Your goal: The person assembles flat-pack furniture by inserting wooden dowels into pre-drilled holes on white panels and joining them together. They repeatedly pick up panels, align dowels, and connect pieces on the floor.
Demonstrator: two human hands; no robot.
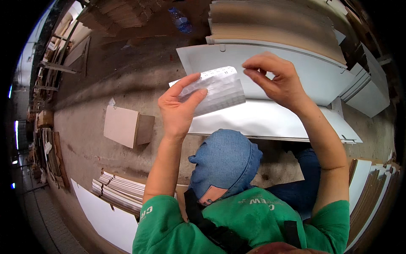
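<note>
My left hand (181,103) grips a bent sheet of printed stickers (218,91) at its left end, thumb on the near face and fingers behind. The sheet looks pale and shiny, with rows of small dark marks along its upper curled edge. Just off the sheet's right end is my right hand (275,78), thumb and forefinger brought together in a pinch. Whatever lies between those fingertips is too small to make out. Beneath both hands lie long white panels (262,120), and a larger white panel (292,76) leans behind them.
A stack of brown-edged boards (275,29) stands at the far side. On the floor are a pale box-shaped block (120,125) and a plastic bottle (180,20). More panels are stacked at near left (120,190) and near right (368,194). Rounded blue denim (226,158) sits before my chest.
</note>
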